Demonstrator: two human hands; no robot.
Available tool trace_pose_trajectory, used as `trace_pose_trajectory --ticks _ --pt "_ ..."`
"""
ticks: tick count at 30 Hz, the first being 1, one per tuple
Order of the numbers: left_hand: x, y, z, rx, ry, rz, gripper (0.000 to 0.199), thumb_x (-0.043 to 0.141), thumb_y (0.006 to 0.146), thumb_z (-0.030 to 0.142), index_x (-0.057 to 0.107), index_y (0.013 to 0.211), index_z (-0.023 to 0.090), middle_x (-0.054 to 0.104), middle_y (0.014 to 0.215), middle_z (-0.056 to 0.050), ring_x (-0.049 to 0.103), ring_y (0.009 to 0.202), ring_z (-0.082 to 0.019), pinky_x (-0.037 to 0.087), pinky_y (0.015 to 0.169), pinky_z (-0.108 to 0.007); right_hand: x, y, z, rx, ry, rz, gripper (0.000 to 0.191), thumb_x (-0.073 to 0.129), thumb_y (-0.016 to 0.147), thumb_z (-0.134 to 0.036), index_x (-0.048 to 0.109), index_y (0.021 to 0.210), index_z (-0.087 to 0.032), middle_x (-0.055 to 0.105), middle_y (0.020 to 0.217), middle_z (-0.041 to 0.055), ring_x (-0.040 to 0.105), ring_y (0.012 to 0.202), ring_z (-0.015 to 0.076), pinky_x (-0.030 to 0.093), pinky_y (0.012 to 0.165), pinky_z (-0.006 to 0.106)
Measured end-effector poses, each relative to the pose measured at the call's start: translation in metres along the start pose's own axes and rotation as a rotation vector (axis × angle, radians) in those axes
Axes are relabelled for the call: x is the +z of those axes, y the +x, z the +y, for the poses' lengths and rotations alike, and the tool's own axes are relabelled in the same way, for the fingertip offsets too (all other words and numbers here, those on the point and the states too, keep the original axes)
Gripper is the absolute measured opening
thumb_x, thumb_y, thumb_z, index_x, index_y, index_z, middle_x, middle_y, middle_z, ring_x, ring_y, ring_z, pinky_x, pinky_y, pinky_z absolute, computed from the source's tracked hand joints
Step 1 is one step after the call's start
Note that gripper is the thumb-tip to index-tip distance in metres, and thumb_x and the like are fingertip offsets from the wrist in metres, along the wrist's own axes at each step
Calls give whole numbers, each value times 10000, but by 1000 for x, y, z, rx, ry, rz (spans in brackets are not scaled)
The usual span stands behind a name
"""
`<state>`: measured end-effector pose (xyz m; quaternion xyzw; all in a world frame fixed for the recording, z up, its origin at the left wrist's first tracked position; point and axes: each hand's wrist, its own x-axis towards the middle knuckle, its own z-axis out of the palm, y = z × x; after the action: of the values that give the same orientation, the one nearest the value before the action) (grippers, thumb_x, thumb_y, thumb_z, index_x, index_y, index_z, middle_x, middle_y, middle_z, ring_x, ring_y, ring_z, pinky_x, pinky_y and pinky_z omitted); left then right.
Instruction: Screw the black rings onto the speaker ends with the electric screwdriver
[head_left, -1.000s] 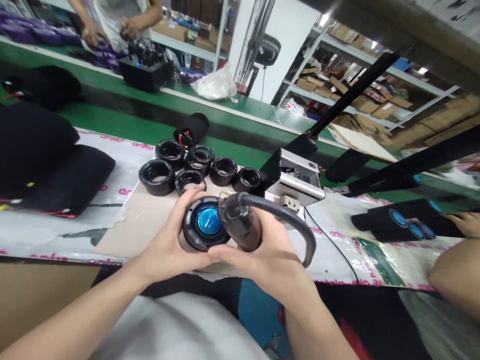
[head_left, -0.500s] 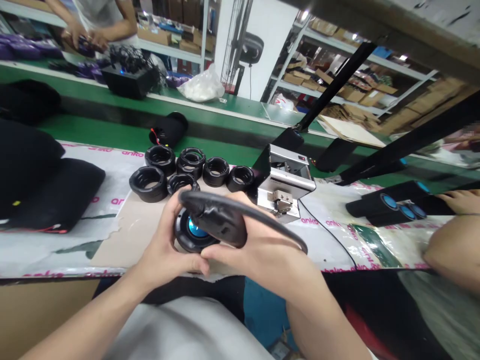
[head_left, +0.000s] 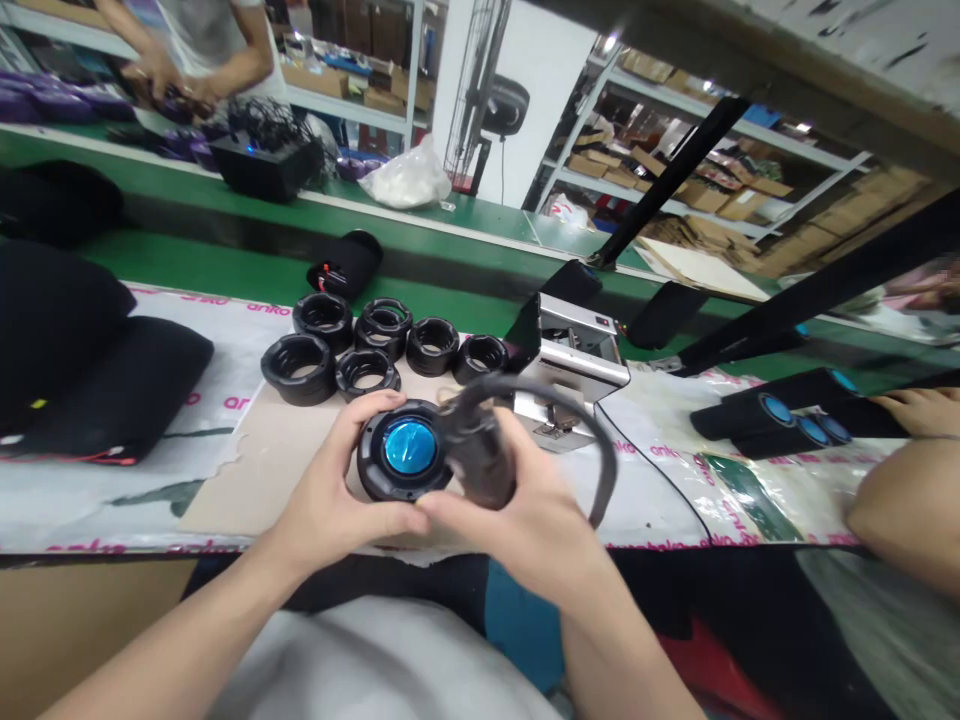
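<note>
My left hand (head_left: 330, 485) is wrapped around the near-left side of a black ring-shaped part (head_left: 373, 465), thumb along its front edge. A shiny blue disc (head_left: 409, 445) fills the ring's centre, facing up. In my right hand (head_left: 532, 510) is a black corded tool (head_left: 480, 455), which looks like an electric screwdriver seen from above, its thick cable looping to the right. It is held upright at the ring's right edge, its tip hidden. The right thumb meets the left thumb at the ring's front. Several empty black rings (head_left: 300, 385) stand just beyond.
A silver-and-black machine (head_left: 574, 345) stands right of the rings. Black tubes with blue ends (head_left: 750, 430) lie farther right, near another person's arm (head_left: 907, 490). Black fabric-like pieces (head_left: 112, 390) are at left. Across the green bench (head_left: 480, 220), a co-worker's hands (head_left: 169, 90) handle something dark.
The tool has shifted right and tipped more upright in my right hand, uncovering the blue disc. My left hand stays on the ring, which sits slightly farther right.
</note>
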<state>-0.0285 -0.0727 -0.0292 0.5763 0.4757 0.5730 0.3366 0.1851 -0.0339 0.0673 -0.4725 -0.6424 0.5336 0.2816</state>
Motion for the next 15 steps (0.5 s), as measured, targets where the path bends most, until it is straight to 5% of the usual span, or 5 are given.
trace_pose_trajectory --ticks 2,4,8,11,15 --pt "2 2 2 37 63 34 856 994 763 513 556 1462 286 617 1526 -146 588 1459 -422 481 1238 -601 -20 -1 4 -4 176 142 503 957 773 -296 719 1216 -273 777 1055 8 713 693 168 559 608 289" --pt "4 2 6 86 76 24 797 950 813 433 530 1470 270 599 1542 -156 562 1482 -417 451 1256 -615 -46 -2 6 -158 371 400 369 939 829 -385 700 1070 -239 771 1048 10 603 503 111 480 495 270" --pt "6 2 9 98 61 30 719 900 832 364 536 1446 277 613 1509 -138 571 1453 -420 409 1272 -644 -95 -3 6 -586 628 785 494 900 855 -628 590 946 -255 677 773 -52 582 519 110 603 608 286" --pt "12 11 8 107 50 -15 726 904 823 367 543 1449 295 615 1493 -107 577 1427 -415 417 1268 -612 -108 4 3 -673 595 836 558 848 863 -697 515 896 -250 513 553 -87 452 418 107 502 454 239" --pt "36 36 6 215 20 -179 699 908 811 329 557 1414 296 622 1491 -91 586 1426 -383 460 1234 -550 -105 25 -1 -668 559 686 517 806 914 -701 560 950 -248 526 582 -72 473 427 113 416 417 243"
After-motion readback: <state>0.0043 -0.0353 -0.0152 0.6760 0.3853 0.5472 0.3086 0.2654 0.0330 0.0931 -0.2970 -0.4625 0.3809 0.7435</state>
